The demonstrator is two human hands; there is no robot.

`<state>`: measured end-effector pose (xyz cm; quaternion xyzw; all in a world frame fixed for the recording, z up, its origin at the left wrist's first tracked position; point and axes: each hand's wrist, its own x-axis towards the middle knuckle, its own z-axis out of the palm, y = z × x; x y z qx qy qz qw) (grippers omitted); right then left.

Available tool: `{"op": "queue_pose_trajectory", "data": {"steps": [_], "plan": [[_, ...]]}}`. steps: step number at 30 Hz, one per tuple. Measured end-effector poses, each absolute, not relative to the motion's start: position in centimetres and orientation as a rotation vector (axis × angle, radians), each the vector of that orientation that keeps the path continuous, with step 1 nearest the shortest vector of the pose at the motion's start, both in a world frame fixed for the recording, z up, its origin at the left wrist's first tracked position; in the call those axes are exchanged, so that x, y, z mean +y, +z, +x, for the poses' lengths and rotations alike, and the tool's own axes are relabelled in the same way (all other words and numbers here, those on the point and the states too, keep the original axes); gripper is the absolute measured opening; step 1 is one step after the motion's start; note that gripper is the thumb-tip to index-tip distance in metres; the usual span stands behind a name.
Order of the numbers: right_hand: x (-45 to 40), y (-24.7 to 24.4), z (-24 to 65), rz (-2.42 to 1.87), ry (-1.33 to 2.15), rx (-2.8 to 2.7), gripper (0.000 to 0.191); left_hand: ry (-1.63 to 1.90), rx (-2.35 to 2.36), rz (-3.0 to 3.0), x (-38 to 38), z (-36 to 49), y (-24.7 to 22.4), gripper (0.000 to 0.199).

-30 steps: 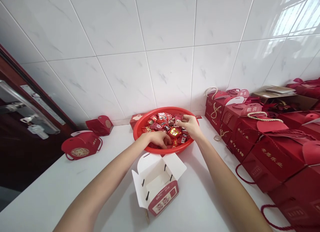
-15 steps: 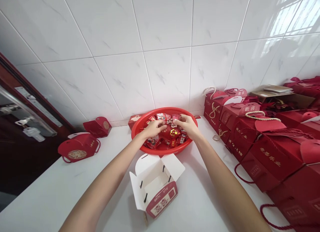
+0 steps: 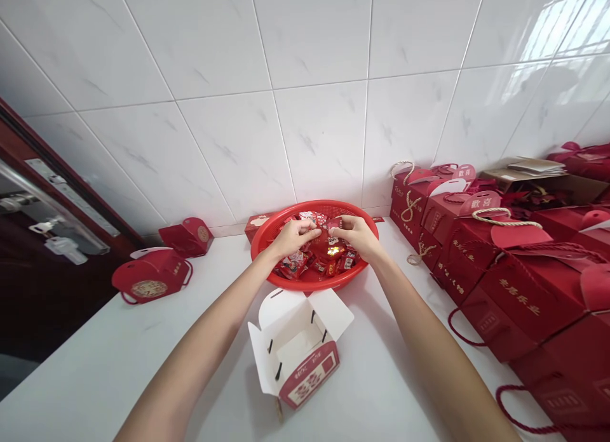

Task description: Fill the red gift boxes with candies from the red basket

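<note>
A red plastic basket (image 3: 321, 283) stands against the wall, with many red-wrapped sweets (image 3: 293, 264) inside. Over its left half is my left hand (image 3: 296, 237), fingers pinched together on what looks like a red wrapped sweet. My right hand (image 3: 356, 234) is over the right half, its thumb and fingertips closed on a small red wrapped sweet (image 3: 333, 238). Just in front of the basket, an opened gift box (image 3: 309, 375) sits with its white flaps spread; its visible inside is white, with dark cord ends showing.
Two closed red boxes (image 3: 151, 275) sit at the left of the white table (image 3: 157, 359), near a dark door with keys (image 3: 65, 249). Rows of red gift boxes (image 3: 519, 296) with rope handles fill the right side. A tiled wall rises behind.
My left hand has lifted slightly and its fingers reach a little further right, toward the right hand. The right hand has barely moved. The camera view has shifted slightly.
</note>
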<state>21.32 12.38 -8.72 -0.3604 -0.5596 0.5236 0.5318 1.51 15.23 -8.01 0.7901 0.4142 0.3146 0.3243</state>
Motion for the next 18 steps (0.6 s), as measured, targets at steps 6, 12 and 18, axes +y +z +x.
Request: {"op": "queue_pose_trajectory", "data": {"steps": [6,12,18], "plan": [[11.93,-8.11,21.31,-0.859,1.27,-1.324,0.025,0.817,1.065,1.943,14.77,1.64,-7.52,0.042],[11.84,-7.97,21.34,-0.851,1.236,-1.164,0.024,0.918,1.089,1.921,15.04,1.47,-7.71,0.033],[12.28,-8.32,21.46,-0.837,1.195,-1.015,0.028,0.965,1.027,1.95,15.34,1.37,-7.93,0.025]]}}
